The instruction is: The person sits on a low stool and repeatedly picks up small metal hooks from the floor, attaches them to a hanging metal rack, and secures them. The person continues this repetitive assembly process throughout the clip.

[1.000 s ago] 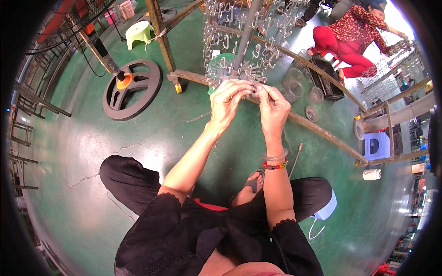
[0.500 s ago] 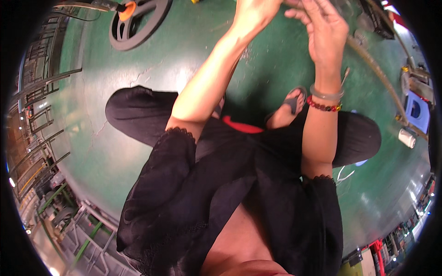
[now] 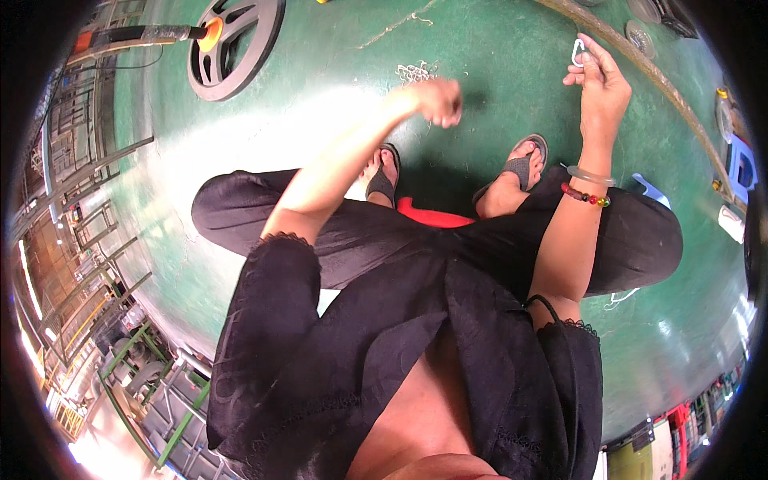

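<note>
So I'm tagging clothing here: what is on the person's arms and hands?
Both hands are bare. Short black sleeves with lace trim end above the elbows. The right wrist carries a pale bangle and a bead bracelet in red, yellow and dark beads. The left wrist is bare.

The person wears a loose black top (image 3: 376,352) of thin fabric whose short sleeves end in a narrow scalloped lace trim above the elbows. Black trousers (image 3: 640,240) cover both legs. On each foot is a grey open-toed sandal (image 3: 524,168) with a wide woven strap. Just below the right hand (image 3: 600,88), the wrist carries two bracelets: a pale translucent bangle (image 3: 590,174) and, beside it, a string of red beads (image 3: 584,194) with a few yellow and green ones. The left hand (image 3: 436,100) is bare.
</note>
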Available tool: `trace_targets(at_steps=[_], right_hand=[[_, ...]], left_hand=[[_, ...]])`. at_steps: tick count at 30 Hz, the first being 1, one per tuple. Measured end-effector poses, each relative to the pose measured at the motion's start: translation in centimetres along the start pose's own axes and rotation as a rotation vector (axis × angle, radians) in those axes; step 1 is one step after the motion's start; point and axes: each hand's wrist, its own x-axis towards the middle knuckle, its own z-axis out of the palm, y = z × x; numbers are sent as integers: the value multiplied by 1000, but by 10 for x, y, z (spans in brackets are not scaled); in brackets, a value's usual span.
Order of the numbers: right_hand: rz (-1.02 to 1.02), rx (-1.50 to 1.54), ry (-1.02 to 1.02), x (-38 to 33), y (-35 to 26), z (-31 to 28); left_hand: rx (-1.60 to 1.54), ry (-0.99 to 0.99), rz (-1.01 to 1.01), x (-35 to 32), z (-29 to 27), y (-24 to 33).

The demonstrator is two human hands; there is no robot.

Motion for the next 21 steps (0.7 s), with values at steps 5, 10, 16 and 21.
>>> trace_targets(at_steps=[5,10,16,21], right_hand=[[167,429,-82,4,15,8],[269,567,25,5,23,12],[235,603,-13,7,41,10],[261,420,29,9,30,4]], left_hand=[[306,146,-233,51,101,-34],[204,329,-340,68,97,-40],[43,940,-194,77,37,-82],[250,868,-103,72,5,-90]])
